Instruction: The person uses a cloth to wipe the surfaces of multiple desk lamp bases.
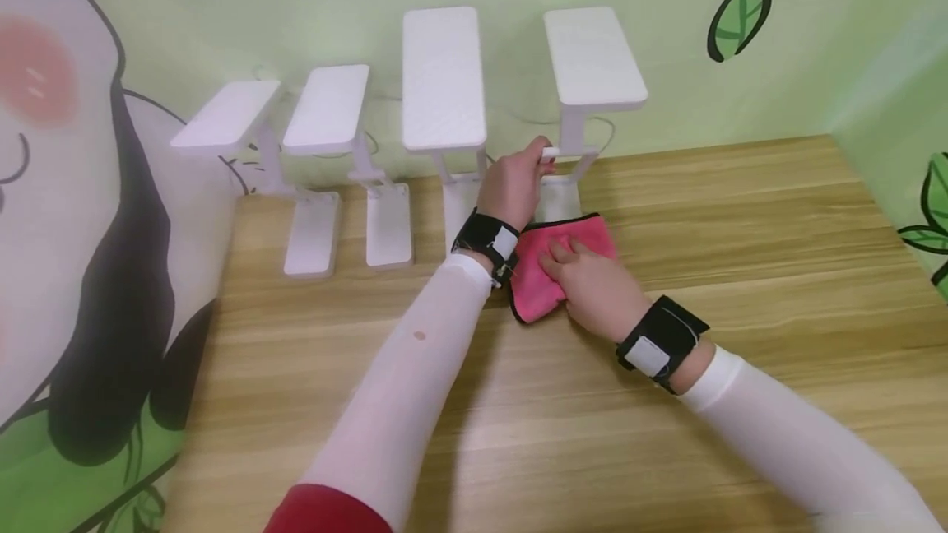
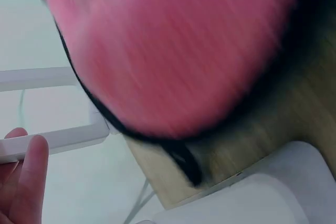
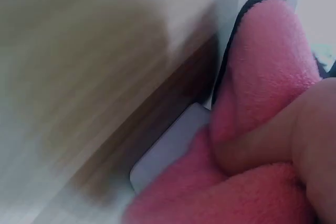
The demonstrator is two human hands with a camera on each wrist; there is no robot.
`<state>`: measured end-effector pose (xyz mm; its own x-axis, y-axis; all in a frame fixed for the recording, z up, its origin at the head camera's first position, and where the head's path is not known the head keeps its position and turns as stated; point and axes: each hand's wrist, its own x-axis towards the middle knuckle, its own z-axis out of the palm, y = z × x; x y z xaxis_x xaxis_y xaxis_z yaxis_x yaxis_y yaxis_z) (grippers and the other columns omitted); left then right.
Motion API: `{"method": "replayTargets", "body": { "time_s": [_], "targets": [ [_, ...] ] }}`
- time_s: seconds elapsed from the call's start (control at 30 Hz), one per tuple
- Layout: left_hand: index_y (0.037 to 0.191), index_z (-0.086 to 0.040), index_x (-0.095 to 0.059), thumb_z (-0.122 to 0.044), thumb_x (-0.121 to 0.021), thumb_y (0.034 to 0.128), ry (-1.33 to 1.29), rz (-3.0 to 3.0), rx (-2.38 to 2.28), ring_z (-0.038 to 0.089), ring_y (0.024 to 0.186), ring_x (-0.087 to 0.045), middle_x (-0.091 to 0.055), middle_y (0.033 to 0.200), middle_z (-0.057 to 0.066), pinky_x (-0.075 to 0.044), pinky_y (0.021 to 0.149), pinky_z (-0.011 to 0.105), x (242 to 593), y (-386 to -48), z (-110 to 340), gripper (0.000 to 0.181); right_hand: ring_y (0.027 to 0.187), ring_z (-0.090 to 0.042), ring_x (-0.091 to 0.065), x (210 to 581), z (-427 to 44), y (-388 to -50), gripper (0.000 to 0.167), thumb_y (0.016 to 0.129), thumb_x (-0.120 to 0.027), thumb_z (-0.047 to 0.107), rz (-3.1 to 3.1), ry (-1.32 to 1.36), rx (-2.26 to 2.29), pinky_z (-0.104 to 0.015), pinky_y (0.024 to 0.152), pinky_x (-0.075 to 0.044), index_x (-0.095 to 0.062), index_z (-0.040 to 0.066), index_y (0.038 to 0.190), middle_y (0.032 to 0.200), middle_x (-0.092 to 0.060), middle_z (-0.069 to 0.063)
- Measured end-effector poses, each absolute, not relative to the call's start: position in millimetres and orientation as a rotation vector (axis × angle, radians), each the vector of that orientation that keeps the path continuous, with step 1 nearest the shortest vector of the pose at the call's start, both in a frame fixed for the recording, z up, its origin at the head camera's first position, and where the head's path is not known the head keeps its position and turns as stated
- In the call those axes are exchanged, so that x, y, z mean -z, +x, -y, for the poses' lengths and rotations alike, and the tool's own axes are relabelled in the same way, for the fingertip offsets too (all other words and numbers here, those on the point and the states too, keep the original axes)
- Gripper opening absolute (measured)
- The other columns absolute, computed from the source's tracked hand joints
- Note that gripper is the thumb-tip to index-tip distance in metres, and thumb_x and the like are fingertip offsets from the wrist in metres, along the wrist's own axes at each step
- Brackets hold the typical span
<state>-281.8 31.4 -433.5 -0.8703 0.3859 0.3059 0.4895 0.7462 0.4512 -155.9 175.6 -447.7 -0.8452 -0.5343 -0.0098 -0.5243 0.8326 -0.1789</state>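
At the right end of a row of white desk lamps stands a lamp with a flat rectangular head (image 1: 596,56). My left hand (image 1: 513,187) grips the lamp's folding arm (image 2: 73,137) below that head, thumb and fingers around the bar in the left wrist view. My right hand (image 1: 598,288) holds a pink, black-edged cloth (image 1: 532,276) over the front of the lamp's base (image 1: 559,200). In the right wrist view the fluffy cloth (image 3: 268,45) bunches around the fingers, and a corner of the base (image 3: 168,148) shows beneath. The cloth hides most fingertips of that hand.
Left of the held lamp stand more white lamps, the nearest with a tall head (image 1: 443,76), then two smaller ones (image 1: 326,109). Thin cables run behind them along the green wall (image 1: 704,105). The wooden table (image 1: 741,253) stretches right and toward me.
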Motion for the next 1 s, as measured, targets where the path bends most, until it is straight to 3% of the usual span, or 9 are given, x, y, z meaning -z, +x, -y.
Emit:
{"method": "replayTargets", "body": {
  "time_s": [0.13, 0.37, 0.5, 0.7, 0.87, 1.0],
  "targets": [
    [0.119, -0.012, -0.065, -0.027, -0.06, 0.1102, -0.707, 2.763, 0.813, 0.026, 0.079, -0.075, -0.079, 0.1, 0.003, -0.056, 0.065, 0.038, 432, -279, -34, 0.018, 0.138, -0.046, -0.055, 455, -175, -185, 0.059, 0.089, -0.063, -0.011, -2.941, -0.91, 0.376, -0.056, 0.099, -0.056, -0.063, 0.001, 0.146, 0.149, -0.059, -0.024],
    [0.121, -0.011, -0.064, -0.022, -0.06, 0.1115, -0.756, 2.77, 0.828, 0.025, 0.083, -0.076, -0.079, 0.103, 0.003, -0.057, 0.068, 0.036, 433, -280, -40, 0.015, 0.149, -0.045, -0.043, 469, -200, -219, 0.064, 0.091, -0.058, -0.016, -2.948, -0.867, 0.492, -0.056, 0.119, -0.039, -0.053, -0.002, 0.154, 0.161, -0.046, -0.024],
    [0.121, -0.011, -0.065, -0.021, -0.06, 0.1111, -0.764, 2.761, 0.837, 0.024, 0.084, -0.077, -0.08, 0.105, 0.002, -0.057, 0.069, 0.035, 433, -282, -40, 0.015, 0.149, -0.052, -0.038, 470, -211, -206, 0.067, 0.094, -0.056, -0.018, -2.976, -0.873, 0.423, -0.059, 0.117, -0.04, -0.045, -0.005, 0.159, 0.162, -0.04, -0.031],
    [0.117, -0.01, -0.065, -0.023, -0.06, 0.1107, -0.756, 2.746, 0.824, 0.022, 0.078, -0.075, -0.079, 0.102, 0.002, -0.056, 0.065, 0.035, 433, -284, -35, 0.015, 0.145, -0.055, -0.043, 463, -214, -165, 0.068, 0.09, -0.06, -0.015, -3.0, -0.816, 0.272, -0.06, 0.097, -0.055, -0.045, -0.009, 0.156, 0.158, -0.042, -0.037],
    [0.116, -0.011, -0.065, -0.023, -0.06, 0.1108, -0.721, 2.755, 0.795, 0.023, 0.077, -0.075, -0.079, 0.102, 0.001, -0.056, 0.064, 0.035, 433, -285, -32, 0.014, 0.142, -0.056, -0.046, 458, -200, -143, 0.063, 0.09, -0.058, -0.013, -2.971, -0.838, 0.265, -0.06, 0.104, -0.052, -0.05, -0.01, 0.152, 0.155, -0.047, -0.035],
    [0.117, -0.011, -0.065, -0.021, -0.062, 0.1101, -0.72, 2.753, 0.805, 0.025, 0.078, -0.075, -0.079, 0.1, 0.002, -0.057, 0.064, 0.038, 433, -284, -33, 0.012, 0.143, -0.056, -0.045, 458, -190, -146, 0.063, 0.089, -0.057, -0.014, -2.958, -0.835, 0.306, -0.059, 0.108, -0.049, -0.051, -0.01, 0.152, 0.155, -0.048, -0.034]
  ]
}}
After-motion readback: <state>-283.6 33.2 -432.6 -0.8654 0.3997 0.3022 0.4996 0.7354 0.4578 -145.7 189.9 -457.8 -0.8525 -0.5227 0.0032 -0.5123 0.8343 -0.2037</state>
